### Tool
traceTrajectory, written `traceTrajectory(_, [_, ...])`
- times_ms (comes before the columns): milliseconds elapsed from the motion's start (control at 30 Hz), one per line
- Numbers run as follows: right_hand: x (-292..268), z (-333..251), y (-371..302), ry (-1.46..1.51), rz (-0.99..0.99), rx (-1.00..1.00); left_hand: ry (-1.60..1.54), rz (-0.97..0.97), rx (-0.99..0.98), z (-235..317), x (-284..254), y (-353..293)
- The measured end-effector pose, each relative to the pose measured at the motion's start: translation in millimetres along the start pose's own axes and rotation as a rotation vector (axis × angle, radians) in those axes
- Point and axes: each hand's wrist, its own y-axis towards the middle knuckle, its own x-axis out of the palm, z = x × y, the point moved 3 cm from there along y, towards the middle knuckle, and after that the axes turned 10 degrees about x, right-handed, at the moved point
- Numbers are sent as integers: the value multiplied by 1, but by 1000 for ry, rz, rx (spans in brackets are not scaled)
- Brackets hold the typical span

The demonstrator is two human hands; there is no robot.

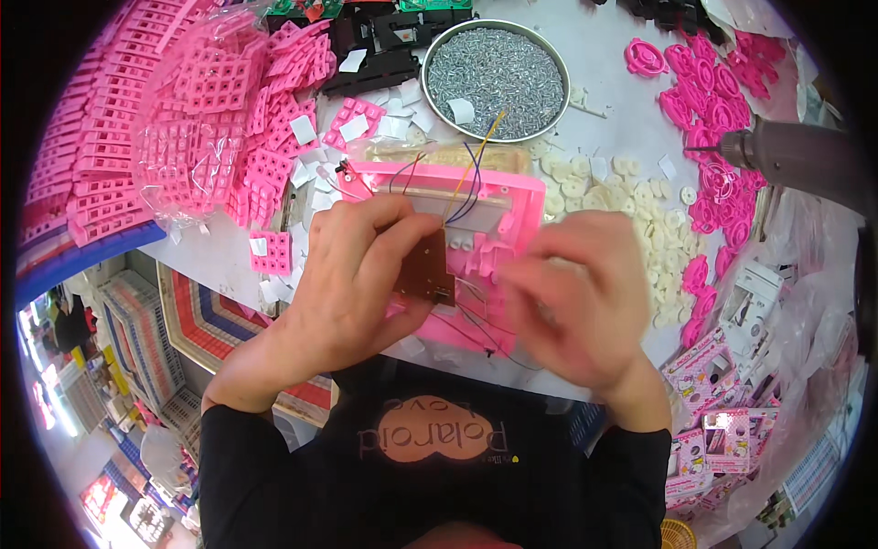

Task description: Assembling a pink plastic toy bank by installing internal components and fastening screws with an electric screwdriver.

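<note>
My left hand (352, 274) grips a small brown circuit board (426, 265) between thumb and fingers. The board is tilted over an open pink plastic casing (528, 197) lying on the table in front of me. Yellow and blue wires (476, 178) rise from beside the board's upper edge, and thin dark wires trail below it. My right hand (585, 293) is over the casing's right side with curled fingers. Motion blurs its fingertips, so whether they pinch anything cannot be made out. Both hands hide parts of the casing.
A round metal bowl (512, 139) of small screws stands beyond the casing. Pink keypad pieces (274, 174) pile up at left; cream plastic parts (640, 206) lie at right. An electric screwdriver (796, 160) juts in from the right, near pink rings (709, 91). Printed cards (727, 439) lie lower right.
</note>
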Motion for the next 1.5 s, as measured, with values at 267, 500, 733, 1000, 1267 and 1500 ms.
traceTrajectory(267, [-84,26,70,203,429,291,8,-20,-1,-4,3,6])
traceTrajectory(500, [2,-8,71,1119,-70,257,8,76,-10,-10,6,-2])
traceTrajectory(733, [25,-13,44,1171,-67,215,-29,105,14,-10,5,-3])
traceTrajectory(1000, [28,-12,36,1293,-29,236,-48,79,-7,-12,5,-6])
traceTrajectory(1267, [29,-13,25,999,-83,262,-25,105,8,-13,8,-4])
traceTrajectory(1500, [30,-8,33,879,-106,170,-68,99,10,-19,12,-4])
